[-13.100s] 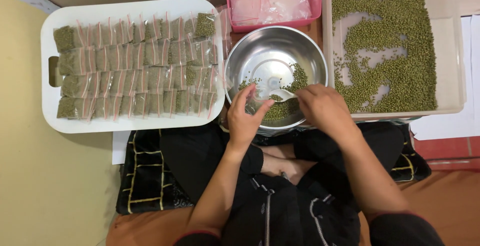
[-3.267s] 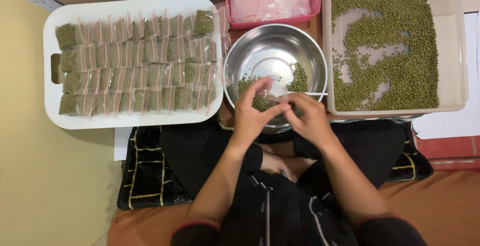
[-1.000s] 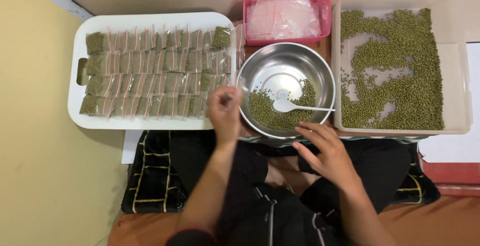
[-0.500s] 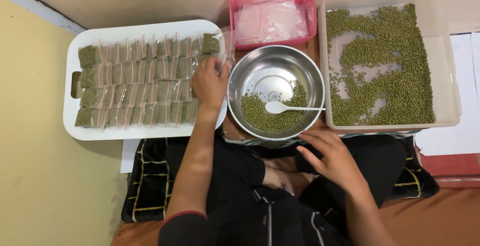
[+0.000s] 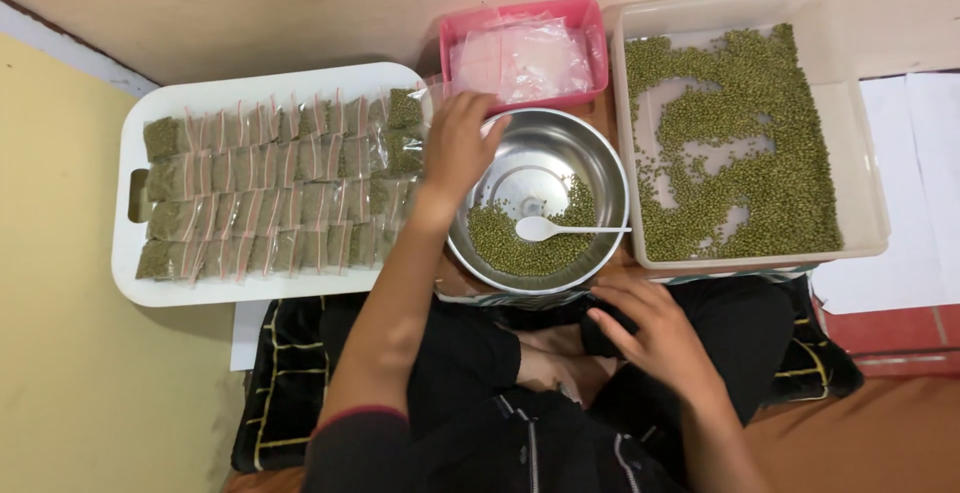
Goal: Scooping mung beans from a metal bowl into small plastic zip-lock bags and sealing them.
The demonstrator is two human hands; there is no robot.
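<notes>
Your left hand (image 5: 455,143) is extended forward, fingers loosely spread and holding nothing, at the gap between the white tray (image 5: 135,263) of filled packets (image 5: 275,188) and the pink basket (image 5: 590,38) of empty clear bags (image 5: 520,58). It sits just beside the basket's near-left corner and over the rim of the steel bowl (image 5: 600,168).

Your right hand (image 5: 655,338) rests low over your lap, released, fingers slightly curled, nothing in it. It is near the bowl's front edge but apart from it.

The bowl holds a small heap of green beans (image 5: 525,248) in its near half, with 1 white spoon (image 5: 565,230) lying across them, handle pointing right toward the clear bin (image 5: 870,213) of loose beans.

Notes for a clean pick from the basket, as judged here:
- Pinch only 1 bag by its top edge; the pile looks slippery and layered.
- Keep your wrist lifted clear of the bowl rim.
- Free the right hand for the spoon handle.
</notes>
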